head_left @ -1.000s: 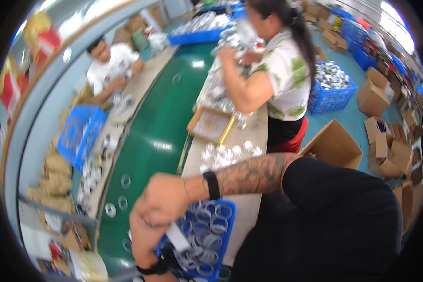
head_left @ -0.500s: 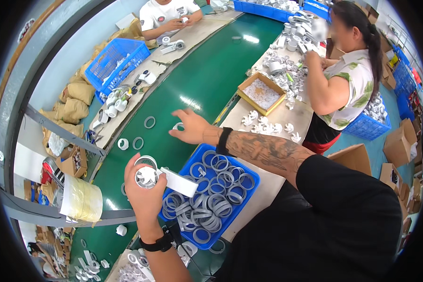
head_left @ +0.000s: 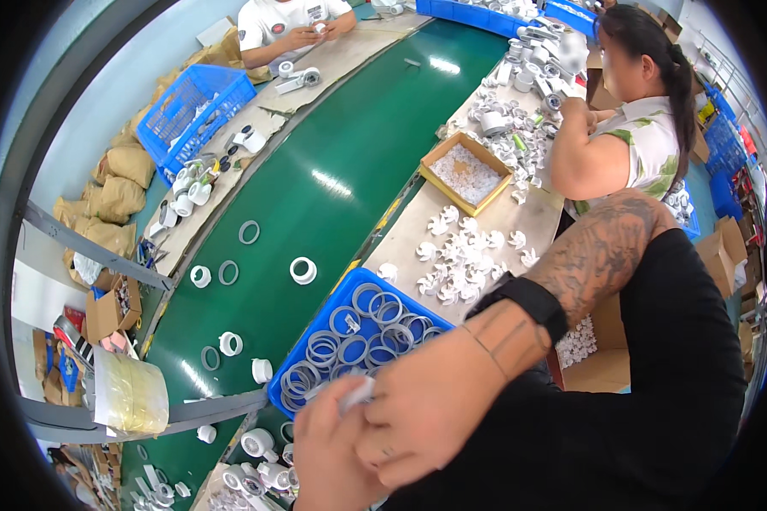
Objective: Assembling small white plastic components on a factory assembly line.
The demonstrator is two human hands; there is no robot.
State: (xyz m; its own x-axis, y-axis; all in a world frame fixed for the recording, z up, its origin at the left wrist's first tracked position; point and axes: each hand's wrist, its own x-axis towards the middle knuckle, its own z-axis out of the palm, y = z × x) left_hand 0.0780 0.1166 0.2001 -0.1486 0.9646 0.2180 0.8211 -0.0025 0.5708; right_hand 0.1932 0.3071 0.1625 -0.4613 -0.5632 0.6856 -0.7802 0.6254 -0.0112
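Observation:
Both my hands come together low in the middle, over the near end of a blue tray (head_left: pixel 274 393) of grey rings. My left hand (head_left: pixel 328 447) is closed on a white plastic part (head_left: pixel 356 394), of which only a small, blurred piece shows. Across it lies my right hand (head_left: pixel 439 409), palm down with its fingers curled in; what they hold, if anything, is hidden. Many grey rings (head_left: pixel 323 345) fill the tray just beyond my hands. On the green conveyor belt (head_left: pixel 273 213) to the left lie a white collar (head_left: pixel 302 271) and several loose grey rings and white collars.
White impellers (head_left: pixel 464 264) lie on the side table beside a yellow-edged box (head_left: pixel 467 173) of small white pieces. A co-worker (head_left: pixel 626 128) handles parts at the right; another person (head_left: pixel 294 30) sits across the belt. A grey metal bar (head_left: pixel 204 413) crosses the lower left.
My right hand has come back from over the belt to meet my left. My left hand has moved down and toward me with the white fan housing it held. The view has shifted.

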